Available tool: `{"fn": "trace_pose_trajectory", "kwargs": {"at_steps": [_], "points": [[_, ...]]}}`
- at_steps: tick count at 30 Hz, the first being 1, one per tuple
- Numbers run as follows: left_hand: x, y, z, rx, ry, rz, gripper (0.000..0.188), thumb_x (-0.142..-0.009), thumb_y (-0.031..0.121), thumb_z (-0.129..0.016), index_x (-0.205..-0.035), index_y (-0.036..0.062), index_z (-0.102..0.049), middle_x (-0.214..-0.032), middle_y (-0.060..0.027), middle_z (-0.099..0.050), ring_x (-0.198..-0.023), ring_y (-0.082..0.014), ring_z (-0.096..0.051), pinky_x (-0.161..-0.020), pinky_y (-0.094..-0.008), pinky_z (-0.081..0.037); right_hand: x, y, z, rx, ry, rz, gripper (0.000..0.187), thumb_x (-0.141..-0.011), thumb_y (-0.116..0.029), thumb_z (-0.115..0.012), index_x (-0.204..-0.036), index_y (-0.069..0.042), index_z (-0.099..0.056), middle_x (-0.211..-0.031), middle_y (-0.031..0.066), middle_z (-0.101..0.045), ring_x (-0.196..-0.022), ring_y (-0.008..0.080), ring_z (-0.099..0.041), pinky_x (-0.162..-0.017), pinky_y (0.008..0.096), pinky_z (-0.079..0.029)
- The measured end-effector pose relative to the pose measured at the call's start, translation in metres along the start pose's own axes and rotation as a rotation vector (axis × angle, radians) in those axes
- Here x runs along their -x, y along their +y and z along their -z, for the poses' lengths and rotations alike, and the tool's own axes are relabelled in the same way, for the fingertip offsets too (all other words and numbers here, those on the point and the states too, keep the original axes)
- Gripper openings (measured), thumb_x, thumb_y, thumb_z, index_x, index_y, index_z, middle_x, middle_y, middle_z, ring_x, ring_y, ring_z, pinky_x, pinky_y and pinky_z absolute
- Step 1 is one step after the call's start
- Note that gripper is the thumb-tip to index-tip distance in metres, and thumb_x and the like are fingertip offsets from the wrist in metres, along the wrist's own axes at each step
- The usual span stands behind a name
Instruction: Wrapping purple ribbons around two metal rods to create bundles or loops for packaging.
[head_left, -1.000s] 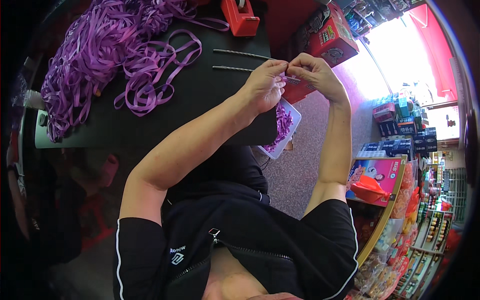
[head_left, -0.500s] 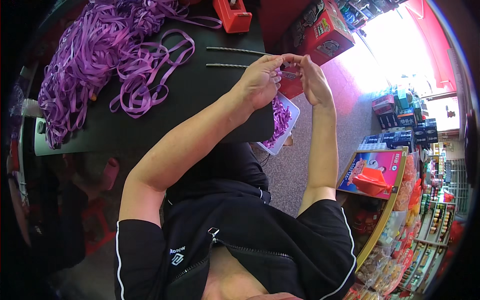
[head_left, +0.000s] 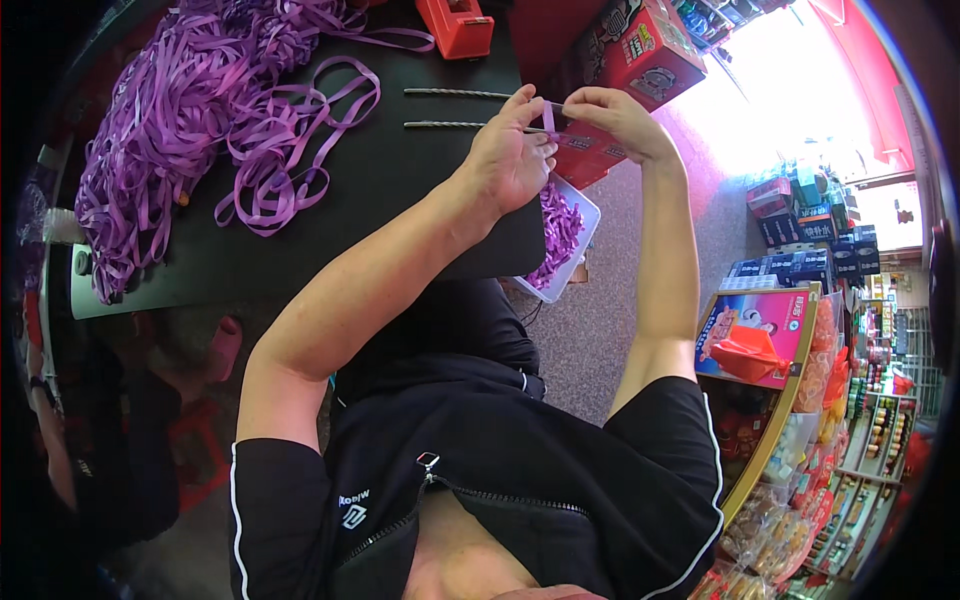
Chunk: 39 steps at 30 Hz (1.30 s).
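Observation:
Two thin, spirally twisted metal rods, the upper rod point(head_left: 455, 92) and the lower rod point(head_left: 445, 125), lie side by side and stick out past the black table's right edge. A purple ribbon point(head_left: 548, 116) spans the gap between them near their right ends. My left hand point(head_left: 510, 155) is palm up at the rods, its thumb side raised and its curled lower fingers against the ribbon. At the rod tips, my right hand point(head_left: 625, 122) has thumb and forefinger pinched at what looks like the ribbon; the exact contact is too small to make out.
A big tangle of purple ribbon point(head_left: 200, 110) covers the left of the black table point(head_left: 400, 220). An orange tape dispenser point(head_left: 458, 28) stands at the back. Below the right edge is a white tub point(head_left: 590, 225) of purple pieces. Red boxes point(head_left: 650, 60) and a shop counter point(head_left: 800, 370) lie right.
My hands have drawn apart, the right shifting slightly right and the left opening at the thumb. The ribbon between the rods now shows. The view has shifted slightly.

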<state>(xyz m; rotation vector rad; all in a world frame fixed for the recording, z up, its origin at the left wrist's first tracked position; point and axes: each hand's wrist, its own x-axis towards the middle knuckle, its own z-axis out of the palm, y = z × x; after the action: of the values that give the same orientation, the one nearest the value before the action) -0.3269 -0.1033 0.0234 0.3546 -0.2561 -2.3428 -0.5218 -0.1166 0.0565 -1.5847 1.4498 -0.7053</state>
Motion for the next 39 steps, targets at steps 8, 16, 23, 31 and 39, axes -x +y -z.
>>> {"fn": "trace_pose_trajectory", "kwargs": {"at_steps": [8, 16, 23, 31, 39], "points": [[0.0, 0.0, 0.002, 0.047, -0.005, 0.021, 0.05, -0.097, 0.027, -0.045, -0.144, 0.0305, -0.027, -0.148, -0.0343, 0.005, -0.141, -0.0406, 0.003, -0.112, -0.0465, 0.004, -0.034, -0.003, 0.004, 0.304, -0.201, -0.136, 0.024, -0.085, -0.022, -0.063, -0.091, 0.001, -0.066, -0.085, 0.0022, -0.064, -0.083, 0.0083, -0.056, -0.077, 0.0244, -0.044], [0.0, 0.0, 0.002, 0.036, -0.019, 0.012, 0.05, -0.097, 0.027, -0.045, -0.144, 0.0298, -0.028, -0.148, -0.0335, 0.005, -0.141, -0.0401, 0.004, -0.113, -0.0464, 0.004, -0.037, 0.004, -0.002, 0.544, -0.038, -0.079, 0.032, -0.072, -0.032, -0.07, -0.082, -0.001, -0.071, -0.069, 0.0088, -0.066, -0.067, 0.0145, -0.06, -0.064, 0.0298, -0.046], [-0.001, 0.002, 0.004, 0.018, -0.032, 0.011, 0.051, -0.097, 0.028, -0.044, -0.145, 0.0309, -0.024, -0.148, -0.0334, 0.005, -0.141, -0.0395, 0.004, -0.113, -0.0464, 0.004, -0.026, -0.017, -0.023, 0.73, 0.095, -0.178, 0.036, -0.068, -0.035, -0.068, -0.082, -0.002, -0.071, -0.07, 0.0152, -0.066, -0.064, 0.0248, -0.063, -0.063, 0.0362, -0.049], [0.001, 0.0, 0.002, 0.02, -0.04, 0.015, 0.051, -0.097, 0.029, -0.044, -0.144, 0.0284, -0.025, -0.148, -0.0343, 0.004, -0.141, -0.0404, 0.003, -0.113, -0.0471, 0.004, -0.015, 0.018, -0.003, 0.355, 0.09, -0.067, 0.037, -0.078, -0.037, -0.067, -0.09, -0.002, -0.071, -0.073, 0.0075, -0.067, -0.067, 0.0162, -0.061, -0.065, 0.031, -0.048], [0.004, -0.001, -0.003, -0.04, -0.017, 0.005, 0.058, -0.096, 0.03, -0.046, -0.147, 0.0229, -0.018, -0.147, -0.0352, 0.006, -0.141, -0.041, 0.005, -0.113, -0.0476, 0.003, -0.003, 0.105, -0.016, -0.274, 0.41, -0.214, 0.029, -0.09, -0.026, -0.057, -0.104, -0.002, -0.067, -0.092, 0.0049, -0.065, -0.07, 0.0098, -0.054, -0.06, 0.0218, -0.042]]}}
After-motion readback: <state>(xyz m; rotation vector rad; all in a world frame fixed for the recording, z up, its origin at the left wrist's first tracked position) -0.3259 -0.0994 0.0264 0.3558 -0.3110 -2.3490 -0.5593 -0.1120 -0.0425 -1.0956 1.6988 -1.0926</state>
